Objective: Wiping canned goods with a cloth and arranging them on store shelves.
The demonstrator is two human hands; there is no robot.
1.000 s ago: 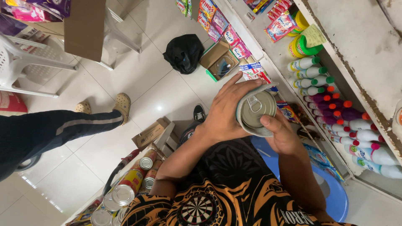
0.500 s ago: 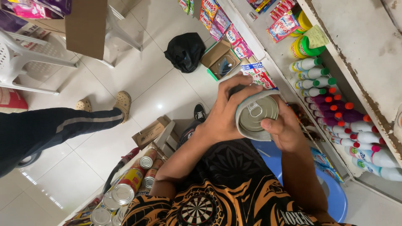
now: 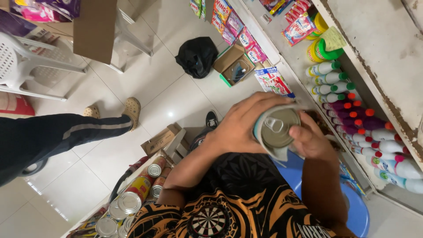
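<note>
Since the earlier frames the round silver tin can with a ring-pull lid (image 3: 276,128) has shifted slightly lower and turned a little between the hands, while its lid faces the camera as before. Left of that can, a person's dark-trousered leg (image 3: 53,136) stretches across the white tiled floor (image 3: 167,92), with beige clogs (image 3: 132,109) beyond it. Below-left of the can lies a cluster of similar silver-topped cans (image 3: 132,200). Just beside it, the left hand (image 3: 240,125) wraps its fingers over the can's top edge, closed firmly on it. On the can's other side the right hand (image 3: 310,141) grips the rim, thumb pressed on the lid. Right of the can, white bottles with coloured caps (image 3: 374,145) line a shelf
</note>
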